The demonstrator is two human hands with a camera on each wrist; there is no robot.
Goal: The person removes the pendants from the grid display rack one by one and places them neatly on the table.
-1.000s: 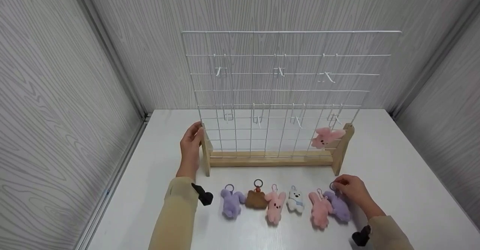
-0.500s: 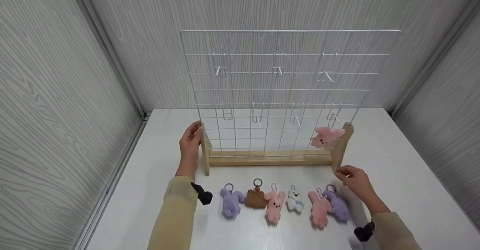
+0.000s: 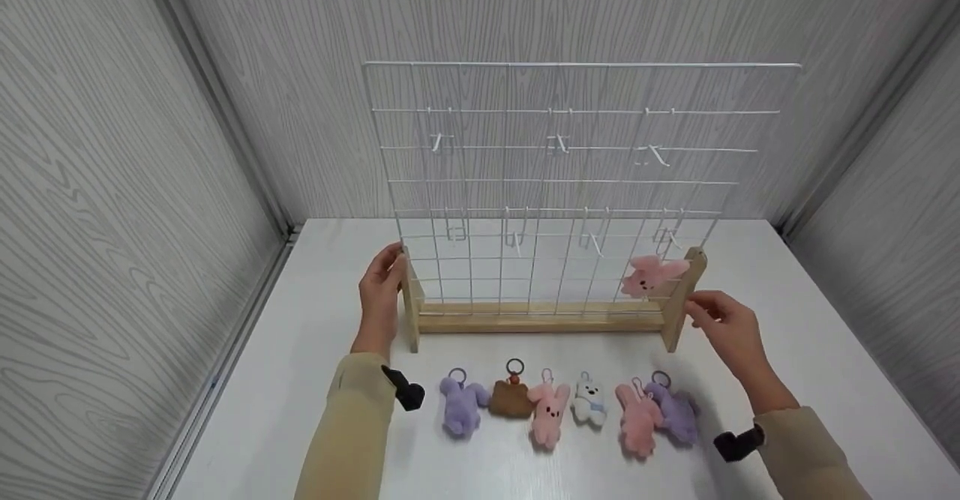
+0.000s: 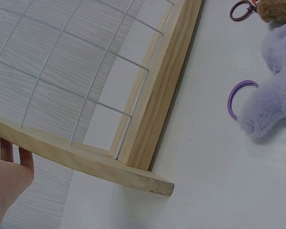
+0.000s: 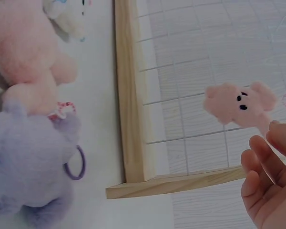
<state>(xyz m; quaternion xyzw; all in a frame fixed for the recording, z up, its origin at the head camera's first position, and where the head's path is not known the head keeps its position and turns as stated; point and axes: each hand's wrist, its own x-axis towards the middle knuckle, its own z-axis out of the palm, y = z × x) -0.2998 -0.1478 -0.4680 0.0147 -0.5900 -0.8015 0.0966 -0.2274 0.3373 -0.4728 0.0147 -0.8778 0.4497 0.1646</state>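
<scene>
My left hand [image 3: 379,290] grips the left wooden upright [image 3: 410,305] of a white wire grid display rack [image 3: 540,318]. In the left wrist view its fingers [image 4: 26,157] reach behind that upright. My right hand [image 3: 729,331] is beside the right upright [image 3: 679,305], fingers loosely bent and holding nothing; whether the fingertips touch the wood I cannot tell. A pink plush bunny keychain [image 5: 238,102] hangs from the grid's lower right hook, close to this hand. Below my right hand on the table lie a purple plush keychain [image 3: 677,414] and a pink bunny keychain [image 3: 640,421].
Farther left in the row are a white bear keychain [image 3: 590,402], another pink bunny keychain [image 3: 550,414], a brown plush keychain [image 3: 511,399] and a purple plush keychain [image 3: 463,410]. Several white hooks [image 3: 561,144] stick out from the grid. Grey wood-grain panels [image 3: 97,185] enclose the white table [image 3: 300,380].
My right hand has left the ring of the right purple keychain and moved up to beside the right upright. The left hand has stayed on the left upright.
</scene>
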